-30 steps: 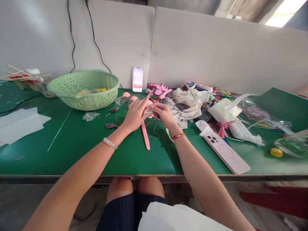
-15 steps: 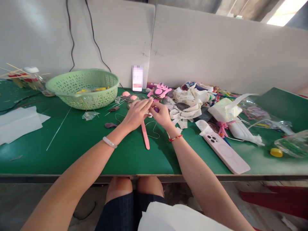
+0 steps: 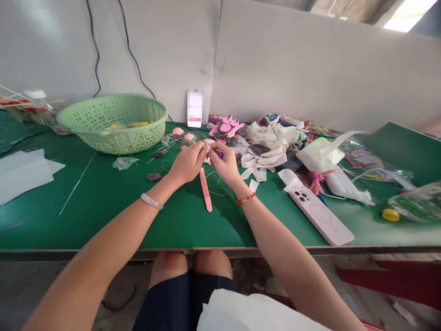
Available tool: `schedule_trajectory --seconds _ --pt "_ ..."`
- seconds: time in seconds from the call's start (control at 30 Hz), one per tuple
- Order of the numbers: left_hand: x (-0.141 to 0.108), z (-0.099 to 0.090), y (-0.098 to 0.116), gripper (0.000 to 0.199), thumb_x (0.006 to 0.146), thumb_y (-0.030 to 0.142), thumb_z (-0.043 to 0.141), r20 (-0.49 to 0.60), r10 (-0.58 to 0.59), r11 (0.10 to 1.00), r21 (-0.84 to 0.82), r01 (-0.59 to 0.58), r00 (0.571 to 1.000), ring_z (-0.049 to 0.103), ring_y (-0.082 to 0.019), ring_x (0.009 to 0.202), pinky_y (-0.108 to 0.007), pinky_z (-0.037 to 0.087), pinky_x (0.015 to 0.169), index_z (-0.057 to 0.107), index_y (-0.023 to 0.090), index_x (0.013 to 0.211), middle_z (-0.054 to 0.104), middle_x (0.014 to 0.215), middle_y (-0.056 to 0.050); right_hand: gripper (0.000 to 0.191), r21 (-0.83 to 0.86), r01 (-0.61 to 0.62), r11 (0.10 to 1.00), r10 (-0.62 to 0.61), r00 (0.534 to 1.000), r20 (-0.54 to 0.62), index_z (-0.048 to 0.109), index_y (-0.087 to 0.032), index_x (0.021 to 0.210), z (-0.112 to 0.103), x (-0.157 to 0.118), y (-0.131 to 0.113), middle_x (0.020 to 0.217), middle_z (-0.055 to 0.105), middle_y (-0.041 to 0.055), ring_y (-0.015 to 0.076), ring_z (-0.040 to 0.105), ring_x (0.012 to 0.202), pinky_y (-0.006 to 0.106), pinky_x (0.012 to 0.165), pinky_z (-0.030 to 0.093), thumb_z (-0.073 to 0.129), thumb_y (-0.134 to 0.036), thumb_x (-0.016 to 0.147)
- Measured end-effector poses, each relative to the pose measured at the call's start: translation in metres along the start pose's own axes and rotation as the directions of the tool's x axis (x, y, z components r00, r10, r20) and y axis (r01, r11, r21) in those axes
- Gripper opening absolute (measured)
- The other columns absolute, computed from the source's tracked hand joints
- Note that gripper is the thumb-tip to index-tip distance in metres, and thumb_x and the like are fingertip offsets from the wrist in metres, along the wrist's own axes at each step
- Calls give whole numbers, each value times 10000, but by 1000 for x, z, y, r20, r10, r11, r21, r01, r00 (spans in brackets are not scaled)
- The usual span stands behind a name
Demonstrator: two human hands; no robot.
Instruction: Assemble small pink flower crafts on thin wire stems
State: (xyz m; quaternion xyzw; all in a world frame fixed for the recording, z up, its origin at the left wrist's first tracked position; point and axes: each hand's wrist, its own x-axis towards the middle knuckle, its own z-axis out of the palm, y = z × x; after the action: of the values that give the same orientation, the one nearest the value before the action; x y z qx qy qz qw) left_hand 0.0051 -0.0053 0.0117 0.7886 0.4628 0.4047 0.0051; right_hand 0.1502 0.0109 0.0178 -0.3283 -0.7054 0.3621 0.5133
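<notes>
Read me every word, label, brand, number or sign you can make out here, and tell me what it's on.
No text is readable.
Upright lit screen: pixelated, unreadable.
Crumpled white strips: any marks are too small and blurred.
Pink phone: no legible wording on its back.

At 11 o'clock we face a pale grey wall panel (image 3: 161, 37), and at 1 o'clock a second panel (image 3: 296, 69); an upright seam (image 3: 217, 41) divides them at 12. A soft patch of glare (image 3: 43, 23) whitens the surface towards 10 o'clock. Above the panels, at 2 o'clock, we see a glowing, overexposed opening (image 3: 411, 16). Below the panels, a green-topped worktable (image 3: 165, 230) stretches from 9 to 3 o'clock, its dark front edge crossing at 6. Underneath, we make out dim grey floor (image 3: 24, 285) at 8 o'clock and a dark red furniture part (image 3: 389, 280) at 4.
</notes>
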Motion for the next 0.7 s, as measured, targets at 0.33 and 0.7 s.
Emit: schedule_trajectory --seconds 0.33,0.7 --pt "7 -8 -4 302 1004 308 361 -35 -6 982 188 12 999 521 -190 576 -315 308 527 494 227 745 572 664 -46 193 -324 163 932 -176 984 -9 434 -207 676 -8 5 -5 670 471 -1 126 428 640 262 631 366 508 -196 854" --pt "3 1 -11 334 1039 323 304 -84 28 948 319 0 996 662 -221 793 -283 406 537 578 187 904 689 879 -109 187 -693 247 677 -254 962 95 608 -182 1019 -10 3 8 1017 611 88 142 511 696 247 553 320 447 -173 924"
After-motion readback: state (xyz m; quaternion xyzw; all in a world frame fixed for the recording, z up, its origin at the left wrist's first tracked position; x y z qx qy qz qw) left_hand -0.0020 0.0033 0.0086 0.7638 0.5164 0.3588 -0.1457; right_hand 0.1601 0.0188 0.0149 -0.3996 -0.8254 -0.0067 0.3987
